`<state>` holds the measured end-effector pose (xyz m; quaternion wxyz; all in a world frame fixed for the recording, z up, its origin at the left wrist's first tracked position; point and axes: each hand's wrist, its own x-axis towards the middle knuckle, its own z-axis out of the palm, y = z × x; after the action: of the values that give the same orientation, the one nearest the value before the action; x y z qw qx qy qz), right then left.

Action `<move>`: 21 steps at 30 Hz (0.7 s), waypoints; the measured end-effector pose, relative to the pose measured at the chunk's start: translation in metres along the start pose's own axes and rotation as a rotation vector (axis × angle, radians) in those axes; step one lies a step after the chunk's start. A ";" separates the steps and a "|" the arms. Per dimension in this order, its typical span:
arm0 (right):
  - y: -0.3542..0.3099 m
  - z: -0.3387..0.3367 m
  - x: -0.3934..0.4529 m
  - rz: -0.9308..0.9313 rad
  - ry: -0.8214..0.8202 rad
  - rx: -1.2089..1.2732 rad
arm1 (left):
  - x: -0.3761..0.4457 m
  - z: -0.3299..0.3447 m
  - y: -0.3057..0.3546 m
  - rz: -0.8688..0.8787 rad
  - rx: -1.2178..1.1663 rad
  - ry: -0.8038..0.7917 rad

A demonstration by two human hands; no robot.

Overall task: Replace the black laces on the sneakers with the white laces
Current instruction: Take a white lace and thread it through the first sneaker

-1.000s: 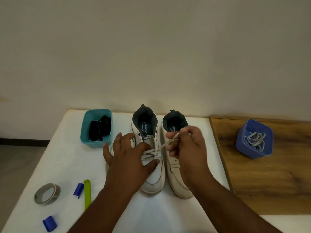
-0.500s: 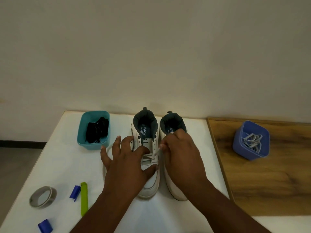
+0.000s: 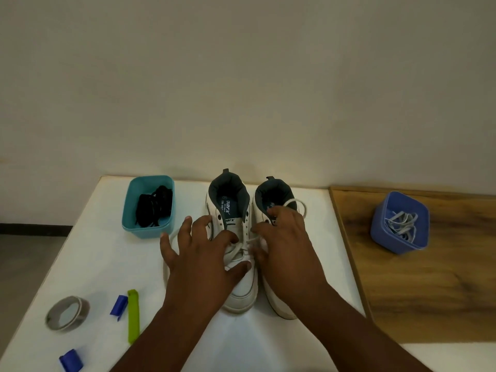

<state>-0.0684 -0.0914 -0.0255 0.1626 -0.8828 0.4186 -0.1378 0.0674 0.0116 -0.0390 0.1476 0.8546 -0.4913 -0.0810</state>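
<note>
Lacing of the left-hand sneaker (image 3: 236, 237) with a white lace (image 3: 243, 247), seen from the head camera.

Left hand (image 3: 200, 253) spread over the sneaker, fingers straight and apart, thumb pressed on the vamp below the crossed lace. Right hand (image 3: 285, 245) curled over the lace beside the eyelets, apparently pinching it, with a loop of lace (image 3: 296, 204) rising behind the knuckles over the second sneaker (image 3: 273, 194). Black laces (image 3: 154, 208) heaped in the teal tub (image 3: 128, 210) just left of the shoes; spare white laces (image 3: 401, 225) in the blue tub (image 3: 386, 241) well apart on the wooden board (image 3: 429, 291). Tape roll (image 3: 67, 312), green strip (image 3: 133, 315) and blue clips (image 3: 119, 307) at the table's (image 3: 94, 264) near left.
</note>
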 end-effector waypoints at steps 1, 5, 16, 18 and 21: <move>0.000 0.001 0.001 -0.022 -0.004 -0.027 | 0.000 0.001 0.000 0.001 0.007 -0.002; 0.006 -0.008 0.005 -0.038 -0.060 -0.056 | 0.000 0.002 -0.001 -0.005 0.037 -0.007; 0.019 -0.055 0.010 0.218 0.514 0.015 | -0.002 0.000 -0.001 -0.037 0.057 0.015; 0.018 -0.048 0.008 0.214 0.444 0.006 | -0.002 -0.001 -0.001 -0.040 0.058 0.018; 0.010 -0.034 0.002 0.062 0.200 -0.019 | -0.001 0.001 -0.001 -0.027 0.085 0.022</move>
<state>-0.0867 -0.1050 0.0011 0.1158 -0.8528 0.4613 -0.2159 0.0676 0.0134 -0.0401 0.1155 0.8674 -0.4812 -0.0523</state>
